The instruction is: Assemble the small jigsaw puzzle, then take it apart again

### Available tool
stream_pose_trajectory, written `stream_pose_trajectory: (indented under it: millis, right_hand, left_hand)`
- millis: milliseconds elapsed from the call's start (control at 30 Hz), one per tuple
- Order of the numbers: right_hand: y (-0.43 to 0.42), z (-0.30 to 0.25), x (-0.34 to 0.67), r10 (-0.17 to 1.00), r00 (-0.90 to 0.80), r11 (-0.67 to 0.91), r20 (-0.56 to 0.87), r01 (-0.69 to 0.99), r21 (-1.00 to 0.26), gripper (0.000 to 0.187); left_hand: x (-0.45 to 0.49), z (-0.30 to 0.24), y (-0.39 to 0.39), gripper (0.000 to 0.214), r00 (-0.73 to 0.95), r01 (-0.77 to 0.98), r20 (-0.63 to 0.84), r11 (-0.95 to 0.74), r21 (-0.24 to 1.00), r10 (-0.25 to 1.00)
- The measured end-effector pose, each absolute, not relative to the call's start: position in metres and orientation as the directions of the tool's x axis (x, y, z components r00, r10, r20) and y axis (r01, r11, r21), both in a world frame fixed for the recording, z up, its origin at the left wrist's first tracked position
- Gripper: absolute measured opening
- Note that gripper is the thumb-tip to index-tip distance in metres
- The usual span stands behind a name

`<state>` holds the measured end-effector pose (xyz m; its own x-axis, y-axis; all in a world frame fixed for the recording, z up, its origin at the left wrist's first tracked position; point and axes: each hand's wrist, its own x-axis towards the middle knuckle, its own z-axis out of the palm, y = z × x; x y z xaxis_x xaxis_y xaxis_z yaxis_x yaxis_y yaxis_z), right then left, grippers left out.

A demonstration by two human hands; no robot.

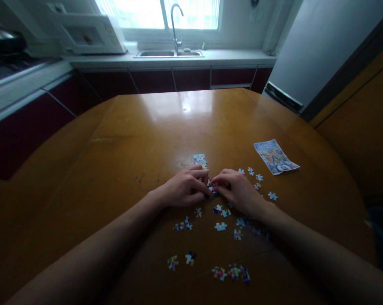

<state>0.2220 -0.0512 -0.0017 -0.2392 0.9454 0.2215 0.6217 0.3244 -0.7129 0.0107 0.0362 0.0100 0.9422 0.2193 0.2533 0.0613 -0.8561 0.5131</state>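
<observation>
A joined section of a jigsaw puzzle (199,159) lies flat on the table, its near part covered by my fingers. My left hand (185,186) rests over it with bent fingers, gripping its near edge. My right hand (237,189) is closed in a pinch at a dark blue and white puzzle piece (213,189), right at the left fingertips. How firmly that piece sits against the section is hidden. Several loose pieces lie around the hands, among them a pale blue piece (221,226) and a multicoloured piece (172,262).
On the brown wooden table (140,131), a creased picture sheet (275,156) lies to the right. Loose light blue pieces (272,195) sit beyond my right wrist. A counter with a sink (156,54), a white microwave (89,36) and a tall grey refrigerator (321,46) stand behind.
</observation>
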Motion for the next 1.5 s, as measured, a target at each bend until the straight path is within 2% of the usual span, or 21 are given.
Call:
stream_pose_trajectory:
  millis: [233,367,533,667,800,1033,1500]
  right_hand:
    - [-0.054,0.003,0.222,0.926,-0.3,0.376,0.229,0.68,-0.63,0.016]
    - [-0.057,0.006,0.222,0.918,-0.324,0.394,0.228,0.687,-0.611,0.02]
    - [-0.059,0.007,0.218,0.953,-0.154,0.3,0.261,0.608,-0.735,0.026]
    - [-0.061,0.01,0.217,0.944,-0.073,0.291,0.322,0.647,-0.705,0.027]
    - [-0.063,0.009,0.219,0.93,-0.157,0.339,0.332,0.713,-0.614,0.028]
    - [-0.063,0.005,0.217,0.918,-0.264,0.388,0.295,0.75,-0.536,0.029]
    - [-0.062,0.025,0.242,0.904,-0.061,0.342,0.424,0.698,-0.63,0.031]
  left_hand:
    - [0.011,0.011,0.035,0.024,0.943,0.07,0.242,-0.849,0.524,0.227]
    - [0.01,0.009,0.036,0.026,0.906,0.086,0.295,-0.815,0.573,0.304]
    - [0.011,0.008,0.038,0.023,0.792,0.154,0.405,-0.791,0.592,0.457]
    - [0.013,0.009,0.038,0.024,0.74,0.205,0.424,-0.776,0.597,0.522]
    - [0.013,0.009,0.038,0.025,0.731,0.22,0.429,-0.778,0.589,0.531]
    - [0.014,0.01,0.037,0.025,0.726,0.223,0.432,-0.777,0.588,0.535]
    - [0.013,0.009,0.037,0.025,0.721,0.239,0.42,-0.767,0.596,0.551]
